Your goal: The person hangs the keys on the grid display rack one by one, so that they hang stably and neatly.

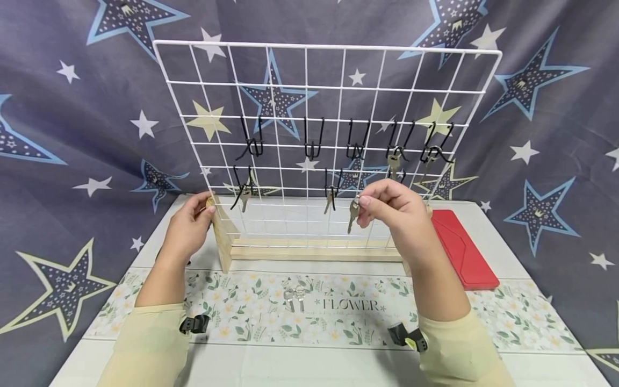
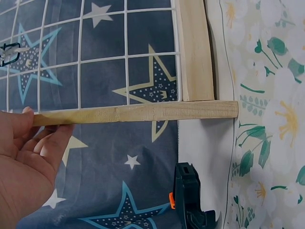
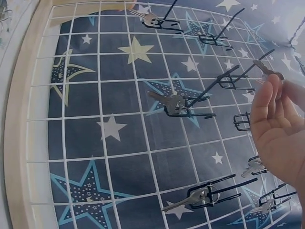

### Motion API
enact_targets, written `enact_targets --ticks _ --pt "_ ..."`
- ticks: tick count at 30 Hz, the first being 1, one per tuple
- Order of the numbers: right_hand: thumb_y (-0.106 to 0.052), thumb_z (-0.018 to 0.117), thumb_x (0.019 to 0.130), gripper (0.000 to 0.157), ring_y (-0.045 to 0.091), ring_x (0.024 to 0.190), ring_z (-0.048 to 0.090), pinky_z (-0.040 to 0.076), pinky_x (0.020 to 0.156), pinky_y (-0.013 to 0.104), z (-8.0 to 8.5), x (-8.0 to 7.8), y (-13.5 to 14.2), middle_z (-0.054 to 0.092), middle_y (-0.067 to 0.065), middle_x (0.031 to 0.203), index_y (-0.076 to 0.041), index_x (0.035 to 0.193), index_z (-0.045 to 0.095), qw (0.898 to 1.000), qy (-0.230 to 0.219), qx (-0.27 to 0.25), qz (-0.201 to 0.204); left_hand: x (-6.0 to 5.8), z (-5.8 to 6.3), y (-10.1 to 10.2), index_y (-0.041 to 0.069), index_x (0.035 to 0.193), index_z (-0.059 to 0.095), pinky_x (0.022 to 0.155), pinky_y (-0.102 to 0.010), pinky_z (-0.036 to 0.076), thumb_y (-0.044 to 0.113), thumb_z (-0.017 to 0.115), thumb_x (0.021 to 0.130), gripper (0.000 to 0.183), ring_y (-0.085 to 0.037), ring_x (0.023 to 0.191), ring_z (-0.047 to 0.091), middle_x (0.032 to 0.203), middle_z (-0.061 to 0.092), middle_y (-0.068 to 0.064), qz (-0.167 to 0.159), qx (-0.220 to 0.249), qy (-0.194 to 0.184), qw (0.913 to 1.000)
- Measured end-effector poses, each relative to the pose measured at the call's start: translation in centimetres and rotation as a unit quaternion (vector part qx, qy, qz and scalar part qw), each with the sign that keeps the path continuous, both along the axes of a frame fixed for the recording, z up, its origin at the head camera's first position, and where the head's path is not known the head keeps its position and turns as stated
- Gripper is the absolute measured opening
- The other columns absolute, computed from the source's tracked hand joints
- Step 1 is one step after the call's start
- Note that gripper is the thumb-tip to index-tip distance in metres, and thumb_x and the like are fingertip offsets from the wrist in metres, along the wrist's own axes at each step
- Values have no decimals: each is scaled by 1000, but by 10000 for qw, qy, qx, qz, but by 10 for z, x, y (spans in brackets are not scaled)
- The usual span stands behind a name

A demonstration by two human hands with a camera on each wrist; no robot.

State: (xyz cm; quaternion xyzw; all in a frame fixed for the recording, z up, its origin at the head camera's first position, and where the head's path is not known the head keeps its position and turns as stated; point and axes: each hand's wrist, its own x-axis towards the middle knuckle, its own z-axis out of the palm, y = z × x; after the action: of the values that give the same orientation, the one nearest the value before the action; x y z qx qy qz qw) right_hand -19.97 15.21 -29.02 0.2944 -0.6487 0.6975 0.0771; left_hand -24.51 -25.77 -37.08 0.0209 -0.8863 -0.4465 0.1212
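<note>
Sleeves (image 1: 150, 338) foremost, right grip (image 1: 398, 212) pinches a key (image 1: 353, 216), left grip (image 1: 190, 226) the stand (image 1: 221, 236).

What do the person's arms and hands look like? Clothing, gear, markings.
Left hand and right hand are both ungloved. Left sleeve and right sleeve are plain pale yellow, ending on the forearms. At each cuff sits a small black device: left device, right device, the latter with a yellow-green patch. No cables visible.

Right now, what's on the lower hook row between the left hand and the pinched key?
In the head view, two black hooks on the white wire grid, each with at least one key hanging from it.
</note>
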Motion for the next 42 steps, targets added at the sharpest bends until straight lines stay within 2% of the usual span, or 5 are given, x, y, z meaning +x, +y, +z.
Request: enact_targets --ticks 7,19,31,38,42 --pt "3 60 94 4 21 62 64 61 68 32 7 -4 0 64 10 74 1 95 64 9994 144 -293 -66 0 0 0 19 150 40 108 -46 47 34 44 105 47 -31 132 51 149 47 -13 -14 -35 -4 10000" --pt "4 61 93 6 19 64 65 61 60 29 18 -7 -5 64 9 77 0 93 66 9933 36 -1135 -200 -1 -1 0 17 149 41 107 -46 48 33 44 105 47 -30 131 51 148 48 -14 -38 6 39 10000" --pt "5 62 92 6 19 61 65 61 59 29 24 -13 -12 66 11 78 1 94 67 9887 187 -1445 -364 -1 -2 0 17 149 41 107 -45 48 32 45 105 46 -31 131 52 147 49 -15 1 -28 44 10000" --pt "6 61 92 6 18 61 65 61 57 28 25 -19 -17 67 11 79 3 93 66 9844 277 -1720 -257 -1 -1 0 17 149 41 106 -45 49 32 44 105 46 -30 130 53 147 49 -14 -29 31 29 10000" --pt "5 62 92 6 17 60 66 61 56 28 25 -21 -19 68 11 78 2 92 67 9840 262 -1722 -382 -1 -1 -1 17 149 40 107 -45 48 32 44 105 47 -30 131 51 148 48 -14 -63 89 9 9999"
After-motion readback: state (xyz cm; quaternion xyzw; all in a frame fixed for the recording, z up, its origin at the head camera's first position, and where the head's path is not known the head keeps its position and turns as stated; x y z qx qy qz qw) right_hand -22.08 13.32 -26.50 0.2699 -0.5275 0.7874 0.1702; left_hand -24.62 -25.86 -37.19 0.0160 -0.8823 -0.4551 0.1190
